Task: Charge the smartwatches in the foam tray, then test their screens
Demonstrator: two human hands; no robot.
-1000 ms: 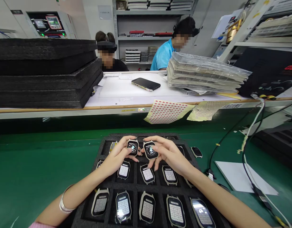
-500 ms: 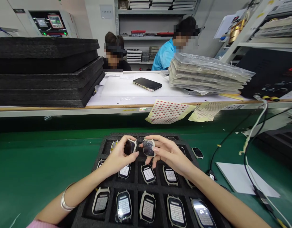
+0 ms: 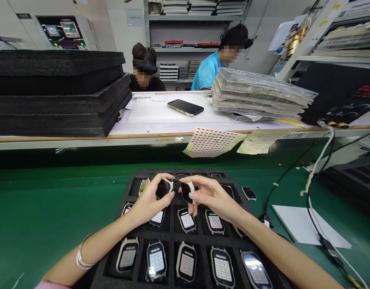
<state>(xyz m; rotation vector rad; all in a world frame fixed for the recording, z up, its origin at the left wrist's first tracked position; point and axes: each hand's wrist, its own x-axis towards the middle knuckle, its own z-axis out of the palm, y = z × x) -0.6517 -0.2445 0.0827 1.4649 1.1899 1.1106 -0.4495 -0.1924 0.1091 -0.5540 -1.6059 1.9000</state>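
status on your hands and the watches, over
left hand holding smartwatch, screen dark; right hand holding second smartwatch; more watches in foam tray right below both hands

Black foam tray (image 3: 112, 257) on green ESD mat (image 3: 52, 200), rectangular smartwatches (image 3: 186, 261) in its compartments, rows front to back. R of tray: loose black smartwatch (image 3: 249, 193) on mat, then white paper sheet (image 3: 308, 224) further R. Behind mat: long white-topped bench (image 3: 160, 128) w/ stacked black foam trays (image 3: 58, 96) at L, flat black phone (image 3: 185, 107) mid, clear-plastic-wrapped stack of flat packs (image 3: 259, 94) at R. Dotted sticker sheets (image 3: 213, 141) hang over bench edge, btwn tray & phone.
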